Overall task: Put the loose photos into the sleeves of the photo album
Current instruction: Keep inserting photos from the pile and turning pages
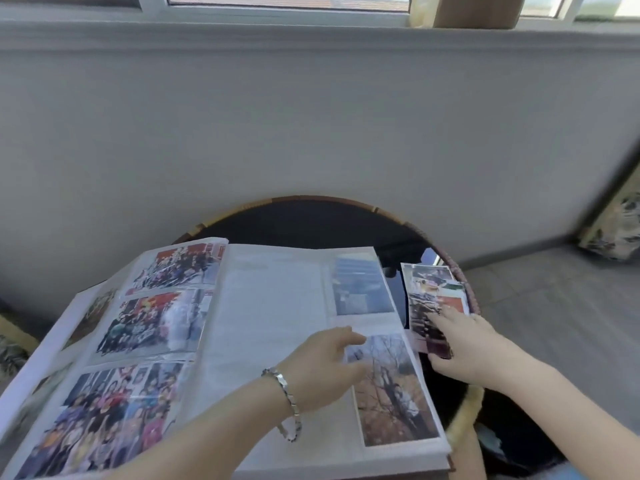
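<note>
Round bench (311, 220): our right hand (464, 344) pinches thin, probably slippery loose photos (427, 289) edgewise; left hand (325, 362) rests relaxed on album (277, 306).

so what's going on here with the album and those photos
A person is filling a photo album lying open on a round table. The left hand rests on the right page, at the top edge of a tree photo. The right hand is on the pile of loose photos beside the album; whether it grips one is unclear.
</note>
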The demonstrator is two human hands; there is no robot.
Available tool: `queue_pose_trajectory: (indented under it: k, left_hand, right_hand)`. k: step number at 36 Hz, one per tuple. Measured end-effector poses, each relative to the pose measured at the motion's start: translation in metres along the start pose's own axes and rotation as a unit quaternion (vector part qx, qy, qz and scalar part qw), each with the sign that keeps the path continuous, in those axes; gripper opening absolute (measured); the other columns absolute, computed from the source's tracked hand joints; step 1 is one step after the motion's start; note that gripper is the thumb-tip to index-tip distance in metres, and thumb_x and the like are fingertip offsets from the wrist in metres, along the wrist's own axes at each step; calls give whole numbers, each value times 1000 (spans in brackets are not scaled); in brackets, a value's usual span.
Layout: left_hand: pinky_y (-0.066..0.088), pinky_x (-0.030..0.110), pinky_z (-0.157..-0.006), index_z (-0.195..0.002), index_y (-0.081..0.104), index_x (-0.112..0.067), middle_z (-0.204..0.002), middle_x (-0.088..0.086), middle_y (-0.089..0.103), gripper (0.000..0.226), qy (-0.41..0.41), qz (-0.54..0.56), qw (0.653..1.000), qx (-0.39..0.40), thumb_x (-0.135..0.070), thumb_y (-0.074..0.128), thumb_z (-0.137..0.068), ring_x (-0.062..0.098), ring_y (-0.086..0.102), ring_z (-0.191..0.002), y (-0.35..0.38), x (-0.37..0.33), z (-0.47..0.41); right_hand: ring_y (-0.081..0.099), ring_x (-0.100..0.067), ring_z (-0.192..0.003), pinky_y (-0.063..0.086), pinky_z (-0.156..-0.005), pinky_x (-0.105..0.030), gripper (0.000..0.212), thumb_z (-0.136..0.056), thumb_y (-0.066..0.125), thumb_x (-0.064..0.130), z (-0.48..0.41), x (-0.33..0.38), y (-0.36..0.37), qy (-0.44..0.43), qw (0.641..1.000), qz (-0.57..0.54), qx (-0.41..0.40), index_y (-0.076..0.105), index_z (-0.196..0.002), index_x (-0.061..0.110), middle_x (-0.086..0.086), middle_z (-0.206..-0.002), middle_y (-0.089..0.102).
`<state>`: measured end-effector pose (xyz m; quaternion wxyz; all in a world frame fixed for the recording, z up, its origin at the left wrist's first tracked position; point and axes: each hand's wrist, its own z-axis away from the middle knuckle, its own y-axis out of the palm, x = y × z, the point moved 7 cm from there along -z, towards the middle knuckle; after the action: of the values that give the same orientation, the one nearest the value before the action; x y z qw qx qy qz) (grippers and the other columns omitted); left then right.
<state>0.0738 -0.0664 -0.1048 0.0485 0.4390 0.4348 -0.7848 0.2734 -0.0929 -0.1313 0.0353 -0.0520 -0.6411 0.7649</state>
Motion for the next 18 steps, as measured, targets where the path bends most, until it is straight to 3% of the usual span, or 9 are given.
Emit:
queue_pose_trajectory:
  k: [3,5,7,9,11,12,14,16,18]
  left_hand:
    - [18,12,-104,-129,52,-27,-149,-12,31,38,-6,16,1000,4,-29,55,-91,1,29,-136,1,8,-3]
    - [22,12,-105,-122,57,-26,-145,-14,37,31,-8,35,999,1,-25,57,-91,0,35,-132,-1,11,-4]
    - [31,7,-95,-112,61,-28,-132,-18,46,23,-12,52,998,-13,-21,57,-90,-2,45,-120,-5,11,-4]
    - [37,0,-77,-102,64,-28,-113,-17,58,19,-13,69,996,-47,-16,56,-90,-3,55,-102,-13,9,-5]
    - [40,-1,-72,-97,66,-22,-94,-16,63,17,-22,112,989,-89,-11,56,-89,-7,57,-86,-23,7,-4]
    - [45,5,-76,-96,67,-18,-91,-13,64,16,-33,154,982,-108,-9,56,-89,-4,59,-83,-28,8,-5]
    - [52,23,-79,-99,65,-12,-92,-1,68,12,-67,277,950,-125,-11,56,-91,9,65,-82,-34,8,-6]
    - [56,27,-70,-97,60,-13,-95,5,69,10,-96,374,915,-116,-21,55,-93,15,70,-79,-37,2,-7]
    - [59,31,-65,-91,55,-18,-96,9,68,12,-114,449,881,-96,-31,56,-92,22,72,-77,-41,-5,-8]
  right_hand:
    - [53,-17,-110,42,-90,-27,43,-92,43,44,3,2,-8,-42,999,10,-18,49,-125,19,1,-121,55]
    - [59,-15,-95,41,-72,-24,29,-96,37,37,4,3,-17,-56,997,22,-39,55,-110,20,2,-108,63]
    - [62,-16,-88,39,-64,-23,22,-98,38,29,6,5,-24,-63,995,53,-59,56,-107,20,1,-100,66]
    - [64,-17,-65,36,-50,-22,13,-82,68,22,8,2,-38,-52,988,65,-131,61,-91,17,-4,-75,66]
    - [54,-17,-38,31,-33,-18,33,-46,89,6,16,-4,-52,-37,968,32,-247,65,-67,14,0,-46,55]
    - [55,-20,-39,38,-36,-19,30,-47,87,0,23,-5,-60,-31,950,3,-312,67,-67,12,-2,-47,57]
    - [66,-27,-62,55,-62,-31,13,-70,70,1,37,-3,-72,-55,906,-78,-412,72,-83,3,-10,-70,70]
    - [64,-23,-93,48,-93,-36,26,-85,52,11,48,9,-87,-91,877,-144,-448,70,-100,-2,-11,-98,71]
    - [55,-18,-114,36,-105,-38,32,-92,45,19,53,28,-98,-165,864,-178,-442,67,-109,2,-7,-115,64]
